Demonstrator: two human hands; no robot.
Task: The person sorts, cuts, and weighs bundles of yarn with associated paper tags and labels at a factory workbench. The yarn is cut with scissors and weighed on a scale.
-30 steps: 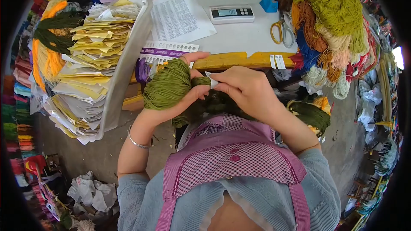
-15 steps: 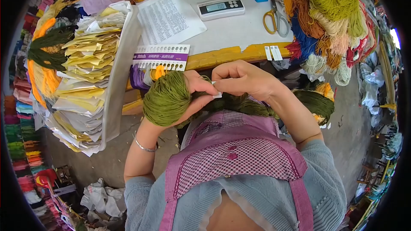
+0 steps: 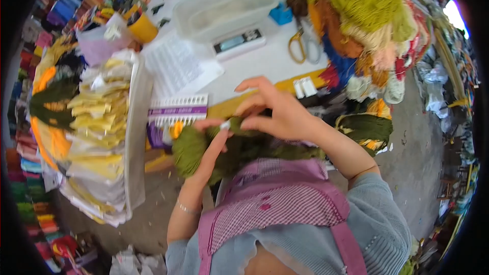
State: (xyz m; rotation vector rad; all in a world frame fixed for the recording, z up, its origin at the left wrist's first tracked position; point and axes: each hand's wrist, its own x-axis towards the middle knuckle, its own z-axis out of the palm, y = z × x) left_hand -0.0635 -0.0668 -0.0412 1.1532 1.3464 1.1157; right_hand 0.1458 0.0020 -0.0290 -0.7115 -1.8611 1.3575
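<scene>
A thick skein of olive-green thread [image 3: 189,148] is gripped in my left hand [image 3: 208,145], its rounded end bulging out on the left. Close to my left thumb, a small white paper tag [image 3: 224,125] wraps the strands. My right hand [image 3: 277,112] is just right of the tag, fingers curved and apart, near a green strand bundle; motion blurs the contact. More dark green thread [image 3: 254,145] lies across my lap beneath both hands. Behind my left hand stands a purple-and-white card with punched holes [image 3: 178,112], small orange and purple thread bundles hanging from it.
A white bin of paper packets [image 3: 135,137] stands at left. On the table are a printed sheet [image 3: 170,63], a digital scale [image 3: 239,43], a clear plastic tub [image 3: 224,7], scissors [image 3: 297,46], white tags [image 3: 304,87] and a heap of coloured skeins [image 3: 356,5].
My right hand has come off the white tag, its fingers spreading. The tag now sits around the strands by my left hand. The view has shifted and blurred.
</scene>
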